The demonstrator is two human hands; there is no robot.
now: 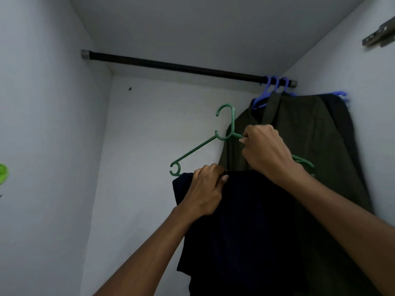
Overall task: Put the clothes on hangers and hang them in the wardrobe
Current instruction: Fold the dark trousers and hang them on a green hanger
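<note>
A green plastic hanger (pixel 196 150) is held up inside the wardrobe, well below the dark rail (pixel 175 66), its hook free in the air. My right hand (pixel 264 149) grips the hanger's right arm near the neck. A black garment (pixel 245 227) drapes from the hanger's lower bar, and my left hand (pixel 206 189) pinches its top edge at the left. The hanger's right end (pixel 303 161) shows behind my right wrist.
At the rail's right end, blue hangers (pixel 267 92) carry a dark olive garment (pixel 299 133) and a black one (pixel 339 116) against the right wall. A metal hinge (pixel 378 35) sits at top right. A bright green object (pixel 3 173) shows at the left edge.
</note>
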